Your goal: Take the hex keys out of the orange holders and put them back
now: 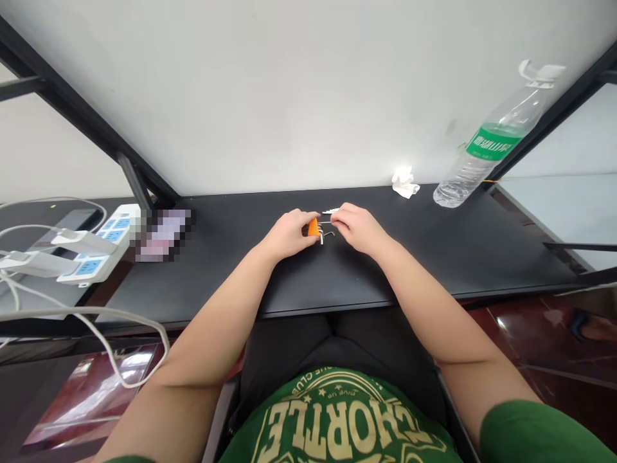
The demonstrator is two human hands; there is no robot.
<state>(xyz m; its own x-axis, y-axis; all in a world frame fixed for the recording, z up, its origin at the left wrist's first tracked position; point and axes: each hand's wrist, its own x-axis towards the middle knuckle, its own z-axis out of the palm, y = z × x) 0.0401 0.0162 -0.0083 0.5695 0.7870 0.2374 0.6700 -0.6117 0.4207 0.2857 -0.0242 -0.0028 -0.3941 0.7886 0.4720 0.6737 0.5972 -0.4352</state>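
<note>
My left hand (295, 233) is closed around a small orange hex key holder (313, 227), gripping it between thumb and fingers. Short metal hex keys (321, 236) stick out of its right side. In my right hand (357, 225), thumb and fingertips pinch a thin metal hex key (326, 223), whose left end reaches to the orange holder; whether it sits in a slot is too small to tell. A small dark L-shaped key (330, 234) shows just below, between the hands. Behind my right fingertips, several thin pale sticks (330, 211) lie on the black table (231, 257).
A crumpled white tissue (405, 182) and a clear bottle with a green label (494, 141) stand near the wall. At left are a pixelated flat object (166, 235), a white power strip (103, 241) with chargers, and a loose white cable (116, 366).
</note>
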